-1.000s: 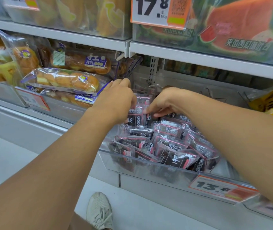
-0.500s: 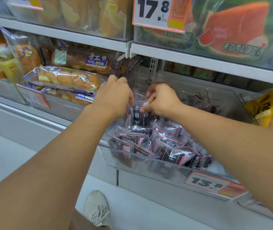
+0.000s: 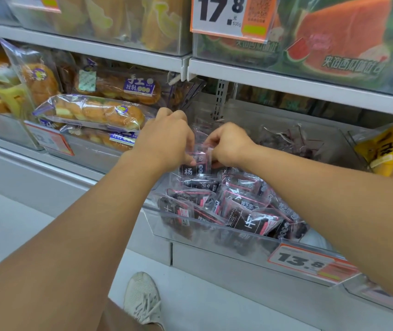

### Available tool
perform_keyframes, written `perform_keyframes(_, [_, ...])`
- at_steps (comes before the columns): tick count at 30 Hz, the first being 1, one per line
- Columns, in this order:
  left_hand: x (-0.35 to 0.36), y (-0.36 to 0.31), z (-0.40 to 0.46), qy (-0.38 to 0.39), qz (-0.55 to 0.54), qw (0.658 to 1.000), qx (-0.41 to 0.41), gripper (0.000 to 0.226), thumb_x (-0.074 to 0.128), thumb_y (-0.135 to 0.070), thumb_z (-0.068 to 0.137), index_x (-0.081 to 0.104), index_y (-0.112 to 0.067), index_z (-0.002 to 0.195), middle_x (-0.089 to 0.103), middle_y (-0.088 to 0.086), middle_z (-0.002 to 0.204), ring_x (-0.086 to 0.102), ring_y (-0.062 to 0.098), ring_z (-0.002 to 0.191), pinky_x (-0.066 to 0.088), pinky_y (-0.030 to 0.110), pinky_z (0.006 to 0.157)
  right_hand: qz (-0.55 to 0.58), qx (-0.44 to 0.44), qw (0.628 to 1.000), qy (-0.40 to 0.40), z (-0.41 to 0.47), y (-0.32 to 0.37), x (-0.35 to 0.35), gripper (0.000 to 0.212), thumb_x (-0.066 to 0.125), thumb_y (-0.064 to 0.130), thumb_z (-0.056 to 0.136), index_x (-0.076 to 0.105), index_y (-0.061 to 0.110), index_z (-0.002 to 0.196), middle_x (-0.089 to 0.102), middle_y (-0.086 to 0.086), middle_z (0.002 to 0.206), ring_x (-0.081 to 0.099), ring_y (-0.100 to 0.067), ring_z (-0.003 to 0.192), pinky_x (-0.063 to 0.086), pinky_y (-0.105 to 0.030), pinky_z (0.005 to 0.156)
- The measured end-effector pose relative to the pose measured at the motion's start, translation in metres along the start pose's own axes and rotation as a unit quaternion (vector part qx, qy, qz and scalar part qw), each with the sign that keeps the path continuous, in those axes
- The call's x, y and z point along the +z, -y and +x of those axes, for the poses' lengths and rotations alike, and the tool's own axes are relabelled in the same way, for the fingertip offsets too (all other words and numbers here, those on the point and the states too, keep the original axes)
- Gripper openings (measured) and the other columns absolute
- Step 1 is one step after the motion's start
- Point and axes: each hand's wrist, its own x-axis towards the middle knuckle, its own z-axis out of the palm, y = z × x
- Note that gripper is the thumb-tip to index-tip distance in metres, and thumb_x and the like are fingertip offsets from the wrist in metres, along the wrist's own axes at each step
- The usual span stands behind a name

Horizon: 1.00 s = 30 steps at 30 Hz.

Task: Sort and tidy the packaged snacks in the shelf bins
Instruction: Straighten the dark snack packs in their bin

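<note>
A clear plastic shelf bin (image 3: 205,237) holds several small dark snack packets (image 3: 245,209) with pink trim, piled loosely. Over the back left of the pile, my left hand (image 3: 166,139) and my right hand (image 3: 229,144) meet on one upright packet (image 3: 196,167). Each hand pinches a top corner of it with curled fingers. The packet's upper edge is hidden behind my fingers. Its lower half shows a black label with white characters.
Left of the bin lie stacked bread packs (image 3: 95,113) in a neighbouring bin. Yellow packets (image 3: 386,154) fill the bin on the right. A price tag reading 13.8 (image 3: 310,263) hangs on the bin front. An upper shelf edge (image 3: 286,80) runs overhead. My shoe (image 3: 143,297) is below.
Both hands lifted from the pile toward the back left of the bin and closed together on one packet, which now stands upright between them.
</note>
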Motion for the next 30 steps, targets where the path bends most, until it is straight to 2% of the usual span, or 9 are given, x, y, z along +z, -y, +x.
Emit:
perform_keyframes(3, [0.002, 0.005, 0.000, 0.024, 0.007, 1.000, 0.005, 0.038, 0.088, -0.038, 0.068, 0.075, -0.029, 0.102, 0.053, -0.004, 0.132, 0.031, 0.026, 0.130, 0.044, 0.045, 0.097, 0.124, 0.106, 0.985, 0.057, -0.004, 0.004, -0.018, 0.013, 0.073, 0.000, 0.085, 0.070, 0.003, 0.097, 0.068, -0.014, 0.104, 0.073, -0.026, 0.085, 0.063, -0.036, 0.072])
perform_keyframes(6, [0.004, 0.006, 0.001, 0.042, 0.020, 0.999, 0.006, 0.038, 0.091, -0.031, 0.067, 0.073, -0.030, 0.100, 0.058, -0.003, 0.125, 0.029, 0.028, 0.132, 0.045, 0.047, 0.099, 0.197, 0.166, 0.966, 0.005, -0.002, 0.001, -0.038, 0.020, 0.065, 0.007, 0.092, 0.062, 0.000, 0.111, 0.065, -0.014, 0.107, 0.074, -0.026, 0.079, 0.063, -0.034, 0.071])
perform_keyframes(10, [0.004, 0.004, 0.002, 0.038, 0.019, 0.999, -0.009, 0.036, 0.090, -0.025, 0.069, 0.068, -0.032, 0.097, 0.063, 0.001, 0.115, 0.031, 0.028, 0.132, 0.044, 0.042, 0.094, 0.248, 0.184, 0.950, 0.057, -0.003, 0.002, -0.034, 0.024, 0.054, 0.006, 0.096, 0.058, 0.000, 0.119, 0.064, -0.019, 0.115, 0.070, -0.030, 0.094, 0.063, -0.038, 0.073])
perform_keyframes(16, [0.000, -0.002, 0.001, -0.007, 0.057, 0.998, -0.013, 0.036, 0.086, -0.023, 0.074, 0.068, -0.031, 0.104, 0.059, -0.005, 0.125, 0.037, 0.026, 0.128, 0.033, 0.045, 0.103, 0.398, 0.168, 0.901, 0.045, -0.006, 0.008, -0.016, 0.011, 0.048, -0.001, 0.094, 0.057, 0.000, 0.101, 0.061, -0.024, 0.114, 0.065, -0.033, 0.104, 0.061, -0.037, 0.076])
perform_keyframes(20, [0.002, 0.000, 0.000, -0.003, 0.043, 0.999, -0.005, 0.036, 0.085, -0.018, 0.075, 0.064, -0.027, 0.103, 0.056, -0.002, 0.125, 0.036, 0.028, 0.127, 0.037, 0.045, 0.096, 0.243, 0.183, 0.952, 0.021, -0.015, 0.006, -0.029, 0.019, 0.056, 0.017, 0.096, 0.060, 0.001, 0.107, 0.065, -0.024, 0.110, 0.070, -0.034, 0.090, 0.063, -0.041, 0.074])
perform_keyframes(23, [0.002, 0.001, -0.001, -0.001, 0.030, 1.000, 0.004, 0.044, 0.086, -0.021, 0.073, 0.060, -0.028, 0.108, 0.054, -0.001, 0.124, 0.037, 0.028, 0.127, 0.040, 0.045, 0.095, 0.071, 0.140, 0.987, 0.046, -0.024, 0.013, -0.037, 0.036, 0.072, 0.036, 0.089, 0.068, 0.000, 0.093, 0.074, -0.017, 0.088, 0.073, -0.025, 0.068, 0.061, -0.030, 0.060])
perform_keyframes(26, [0.001, 0.003, -0.002, -0.002, 0.014, 1.000, 0.014, 0.057, 0.090, -0.021, 0.066, 0.054, -0.028, 0.109, 0.053, -0.002, 0.117, 0.044, 0.027, 0.118, 0.045, 0.044, 0.095, -0.076, 0.030, 0.987, 0.135, -0.031, 0.019, -0.032, 0.037, 0.075, 0.046, 0.084, 0.077, 0.009, 0.087, 0.077, -0.001, 0.080, 0.065, -0.013, 0.062, 0.052, -0.023, 0.055])
perform_keyframes(28, [0.002, 0.007, -0.004, 0.001, -0.014, 1.000, 0.015, 0.048, 0.090, -0.025, 0.067, 0.054, -0.031, 0.097, 0.053, -0.001, 0.109, 0.049, 0.028, 0.113, 0.048, 0.044, 0.091, -0.118, -0.003, 0.983, 0.142, -0.029, 0.021, -0.029, 0.031, 0.067, 0.044, 0.092, 0.079, 0.016, 0.086, 0.077, 0.004, 0.083, 0.061, -0.006, 0.061, 0.050, -0.023, 0.056])
perform_keyframes(30, [0.004, 0.011, -0.004, -0.004, -0.037, 0.999, 0.003, 0.036, 0.087, -0.033, 0.072, 0.055, -0.034, 0.089, 0.056, 0.003, 0.113, 0.054, 0.030, 0.116, 0.049, 0.042, 0.090, -0.160, 0.005, 0.976, 0.149, -0.027, 0.022, -0.030, 0.033, 0.055, 0.034, 0.096, 0.080, 0.017, 0.083, 0.077, 0.000, 0.091, 0.063, -0.013, 0.069, 0.057, -0.032, 0.067])
